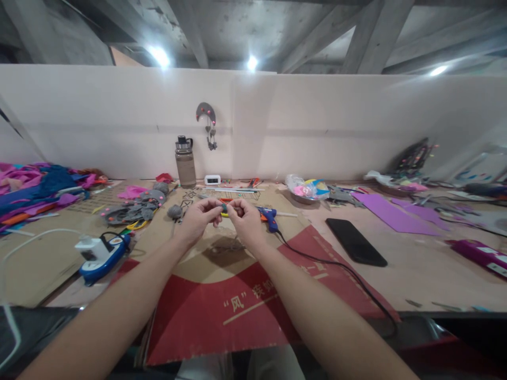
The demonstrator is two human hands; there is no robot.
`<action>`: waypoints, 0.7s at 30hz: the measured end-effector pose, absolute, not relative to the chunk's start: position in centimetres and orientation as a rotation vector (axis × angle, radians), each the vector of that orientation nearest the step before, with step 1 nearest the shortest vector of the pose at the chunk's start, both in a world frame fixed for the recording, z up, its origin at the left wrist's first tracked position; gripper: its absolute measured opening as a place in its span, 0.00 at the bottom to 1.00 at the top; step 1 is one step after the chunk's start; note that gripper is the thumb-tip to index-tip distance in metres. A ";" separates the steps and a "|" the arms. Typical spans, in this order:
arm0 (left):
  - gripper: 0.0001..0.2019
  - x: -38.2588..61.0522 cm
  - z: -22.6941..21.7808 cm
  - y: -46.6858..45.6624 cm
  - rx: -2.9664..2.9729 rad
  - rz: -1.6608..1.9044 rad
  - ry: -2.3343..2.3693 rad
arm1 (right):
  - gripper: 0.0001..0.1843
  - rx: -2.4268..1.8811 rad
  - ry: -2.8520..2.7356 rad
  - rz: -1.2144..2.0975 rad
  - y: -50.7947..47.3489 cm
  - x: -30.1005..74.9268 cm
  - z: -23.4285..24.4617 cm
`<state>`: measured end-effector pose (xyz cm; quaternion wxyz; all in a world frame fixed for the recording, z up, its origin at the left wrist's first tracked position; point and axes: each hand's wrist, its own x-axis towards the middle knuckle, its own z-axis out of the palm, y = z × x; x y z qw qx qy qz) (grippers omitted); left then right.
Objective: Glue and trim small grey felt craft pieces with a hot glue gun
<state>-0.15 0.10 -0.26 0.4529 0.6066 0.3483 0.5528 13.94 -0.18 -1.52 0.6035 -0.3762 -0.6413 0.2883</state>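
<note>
My left hand [201,217] and my right hand [246,220] meet above the cardboard sheet [190,269], fingertips pinched close together. Between them shows a small dark greenish bit, too small to name. Just right of my right hand lies a blue hot glue gun [270,217], its black cord trailing toward the front right. A small ball of grey yarn [175,211] sits left of my left hand. Something orange and yellow lies behind my fingers, partly hidden.
A grey bottle [185,163] and a small white digital clock [213,180] stand by the back panel. Grey felt pieces [138,208] and a blue power strip [105,258] lie left. A black phone [355,241], purple sheets [396,212] and a bowl [304,196] lie right.
</note>
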 end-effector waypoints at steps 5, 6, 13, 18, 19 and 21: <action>0.10 0.0 -0.1 0.1 1.357 1.257 0.859 | 0.12 -0.914 -1.414 0.808 0.1 13.9 -1.4; 0.09 0.0 -0.1 0.0 1.320 1.235 0.869 | 0.12 -0.927 -1.415 0.835 0.1 13.9 -1.4; 0.06 0.0 0.3 -0.4 1.173 1.185 0.877 | 0.13 -0.936 -1.395 1.053 0.7 13.8 -1.9; 0.03 -0.2 0.4 -0.2 1.081 1.169 0.817 | 0.15 -0.908 -1.270 1.201 1.2 14.0 -2.3; 0.02 -0.2 0.4 -0.1 1.066 1.170 0.822 | 0.15 -0.907 -1.257 1.220 1.2 14.1 -2.3; 0.02 -0.3 0.4 0.0 1.042 1.167 0.838 | 0.16 -0.905 -1.249 1.269 1.1 14.2 -2.2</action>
